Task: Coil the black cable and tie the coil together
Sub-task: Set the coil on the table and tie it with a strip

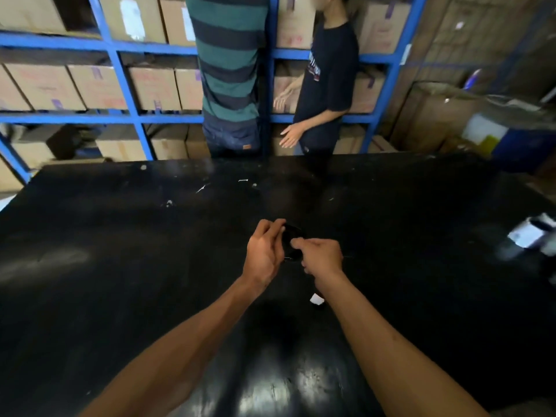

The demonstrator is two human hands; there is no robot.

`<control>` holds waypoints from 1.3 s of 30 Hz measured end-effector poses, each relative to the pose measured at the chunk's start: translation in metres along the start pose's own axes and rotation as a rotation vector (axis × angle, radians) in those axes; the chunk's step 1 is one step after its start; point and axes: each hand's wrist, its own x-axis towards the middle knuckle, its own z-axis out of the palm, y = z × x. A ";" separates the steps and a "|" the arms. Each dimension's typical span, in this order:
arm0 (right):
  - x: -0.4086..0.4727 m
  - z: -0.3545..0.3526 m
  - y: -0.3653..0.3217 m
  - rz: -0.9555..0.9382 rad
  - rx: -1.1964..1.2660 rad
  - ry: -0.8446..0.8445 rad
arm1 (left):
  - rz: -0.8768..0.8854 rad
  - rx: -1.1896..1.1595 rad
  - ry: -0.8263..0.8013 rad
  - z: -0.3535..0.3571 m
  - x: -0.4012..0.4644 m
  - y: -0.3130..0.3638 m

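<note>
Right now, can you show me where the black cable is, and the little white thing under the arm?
black cable (291, 236), head view, on the coil's curved top between the hands.
white scrap (316, 299), head view, on its middle, beside the right forearm.

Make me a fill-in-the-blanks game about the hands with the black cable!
1. The coiled black cable is held between ____ hands.
2. The table under the hands is coloured ____.
3. The shelves behind the table are painted ____.
4. The shelves are filled with cardboard ____.

Missing words: two; black; blue; boxes

The left hand and the right hand both grip the coil.
</note>
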 end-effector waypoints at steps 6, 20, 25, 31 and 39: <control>0.003 0.002 -0.021 0.144 0.229 0.021 | 0.097 -0.013 -0.068 0.003 0.008 0.015; 0.029 0.011 -0.054 0.239 0.767 -0.266 | -0.031 -0.228 0.023 0.015 0.051 0.013; 0.036 0.012 -0.051 0.215 0.648 -0.220 | -0.119 -0.277 -0.053 0.013 0.054 0.004; 0.038 0.006 -0.058 0.180 0.563 -0.282 | -0.145 -0.320 -0.051 0.006 0.061 -0.001; 0.044 -0.002 -0.053 -0.370 -0.035 -0.061 | -0.123 -0.210 -0.022 0.002 0.072 -0.010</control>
